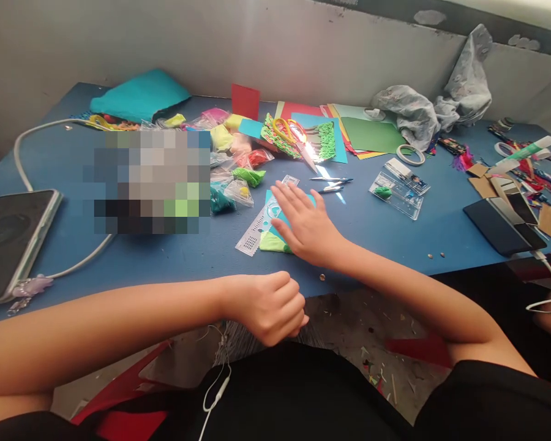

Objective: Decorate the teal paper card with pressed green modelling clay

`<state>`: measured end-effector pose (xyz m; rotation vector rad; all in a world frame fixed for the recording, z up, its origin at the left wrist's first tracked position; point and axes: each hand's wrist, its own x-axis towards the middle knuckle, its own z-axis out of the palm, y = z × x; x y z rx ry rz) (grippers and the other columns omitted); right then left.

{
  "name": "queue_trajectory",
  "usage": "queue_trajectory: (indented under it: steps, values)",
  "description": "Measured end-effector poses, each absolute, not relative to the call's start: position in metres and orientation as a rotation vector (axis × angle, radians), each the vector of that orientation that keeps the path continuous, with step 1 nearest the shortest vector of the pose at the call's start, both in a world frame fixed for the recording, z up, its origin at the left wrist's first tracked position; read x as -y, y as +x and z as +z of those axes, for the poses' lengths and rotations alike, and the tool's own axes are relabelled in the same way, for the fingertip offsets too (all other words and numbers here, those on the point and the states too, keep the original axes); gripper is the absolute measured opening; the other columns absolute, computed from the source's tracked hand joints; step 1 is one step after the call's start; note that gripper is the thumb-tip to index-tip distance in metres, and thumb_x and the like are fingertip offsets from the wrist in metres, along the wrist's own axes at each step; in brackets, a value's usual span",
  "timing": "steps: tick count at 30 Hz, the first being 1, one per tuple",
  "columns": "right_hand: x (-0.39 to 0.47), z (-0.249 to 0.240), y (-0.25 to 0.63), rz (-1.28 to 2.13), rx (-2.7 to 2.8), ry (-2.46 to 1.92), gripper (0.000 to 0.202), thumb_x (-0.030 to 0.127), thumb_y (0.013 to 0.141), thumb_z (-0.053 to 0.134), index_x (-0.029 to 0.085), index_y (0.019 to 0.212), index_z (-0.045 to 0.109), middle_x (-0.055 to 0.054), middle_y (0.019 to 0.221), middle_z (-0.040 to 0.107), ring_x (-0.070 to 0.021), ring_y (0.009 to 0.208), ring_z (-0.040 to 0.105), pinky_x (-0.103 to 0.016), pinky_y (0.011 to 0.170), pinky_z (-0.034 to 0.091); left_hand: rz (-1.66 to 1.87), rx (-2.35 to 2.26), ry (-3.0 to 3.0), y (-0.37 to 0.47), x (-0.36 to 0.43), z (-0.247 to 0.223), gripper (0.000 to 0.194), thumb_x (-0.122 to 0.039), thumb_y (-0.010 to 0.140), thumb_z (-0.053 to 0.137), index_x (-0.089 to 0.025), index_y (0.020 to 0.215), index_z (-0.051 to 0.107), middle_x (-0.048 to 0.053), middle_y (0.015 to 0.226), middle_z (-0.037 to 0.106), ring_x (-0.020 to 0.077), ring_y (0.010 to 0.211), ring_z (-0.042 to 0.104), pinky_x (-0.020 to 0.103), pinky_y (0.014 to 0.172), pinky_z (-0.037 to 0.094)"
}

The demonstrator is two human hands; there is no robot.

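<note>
My right hand (305, 225) lies flat, fingers spread, on a teal paper piece (275, 213) near the front of the blue table (165, 251). A lump of light green clay (270, 242) sits under its heel, and a clear stencil ruler (257, 229) lies beside it on the left. My left hand (269, 306) is curled into a fist at the table's front edge; whether it holds anything is hidden. Scissors with orange and yellow handles (291, 133) lie further back on a green cut paper piece.
Small bags of coloured clay (239, 165) lie mid-table. Coloured paper sheets (371, 135), a tape roll (411, 154) and a grey cloth (441, 101) lie at the back right. A phone (11, 239) with a white cable is at left, another phone (502, 223) at right. Metal tools (330, 182) lie nearby.
</note>
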<state>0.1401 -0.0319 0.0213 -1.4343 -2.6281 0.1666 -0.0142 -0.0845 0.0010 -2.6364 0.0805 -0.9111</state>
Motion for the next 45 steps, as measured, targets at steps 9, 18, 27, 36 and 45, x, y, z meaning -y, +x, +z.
queue_trajectory:
  steps: [9, 18, 27, 36, 45]
  values:
    - [0.007, -0.004, 0.121, 0.173, 2.748, -1.456, 0.06, 0.043, 0.101, 0.027, 0.016, 0.155, 0.022, -0.01, 0.162, 0.016, -0.0267, 0.151, 0.008, -0.063, 0.117, 0.006, -0.927, 0.172, -2.715, -0.011, 0.077, -0.007, 0.034, -0.02, 0.092, 0.05, -0.018, 0.058, 0.053, -0.002, 0.053, 0.047, 0.0121, 0.049, 0.046, 0.027, 0.045, 0.034]
    - [0.005, 0.004, 0.131, 0.479, 2.574, -1.37, 0.055, 0.041, 0.103, 0.012, 0.022, 0.151, 0.033, -0.007, 0.161, 0.024, -0.0202, 0.149, 0.022, -0.056, 0.117, 0.018, -0.805, 0.33, -2.618, -0.008, 0.081, -0.021, 0.028, -0.015, 0.095, 0.045, -0.002, 0.091, 0.07, 0.019, 0.088, 0.074, 0.0237, 0.082, 0.071, 0.034, 0.068, 0.057]
    - [0.02, -0.001, 0.12, 0.292, 2.787, -1.433, 0.063, 0.052, 0.1, 0.029, 0.02, 0.154, 0.026, -0.009, 0.162, 0.019, -0.0281, 0.15, 0.014, -0.06, 0.117, 0.015, -0.69, 0.238, -2.548, -0.01, 0.084, -0.018, 0.031, -0.018, 0.095, 0.044, -0.005, 0.083, 0.069, 0.016, 0.076, 0.072, 0.0195, 0.064, 0.065, 0.032, 0.059, 0.053]
    - [0.014, -0.005, 0.121, 0.285, 2.815, -1.429, 0.054, 0.042, 0.102, 0.025, 0.024, 0.154, 0.028, -0.005, 0.161, 0.02, -0.0259, 0.15, 0.015, -0.059, 0.117, 0.014, -0.751, 0.254, -2.545, -0.006, 0.082, -0.018, 0.033, -0.017, 0.094, 0.043, -0.006, 0.075, 0.068, 0.012, 0.065, 0.068, 0.0181, 0.057, 0.063, 0.029, 0.053, 0.048]
    - [0.014, -0.003, 0.118, 0.353, 2.818, -1.476, 0.054, 0.04, 0.103, 0.028, 0.025, 0.154, 0.026, -0.005, 0.163, 0.016, -0.0266, 0.151, 0.01, -0.061, 0.118, 0.007, -0.866, 0.397, -2.411, -0.006, 0.09, -0.018, 0.032, -0.017, 0.093, 0.047, 0.0, 0.08, 0.071, 0.018, 0.075, 0.073, 0.0245, 0.069, 0.072, 0.031, 0.059, 0.056]
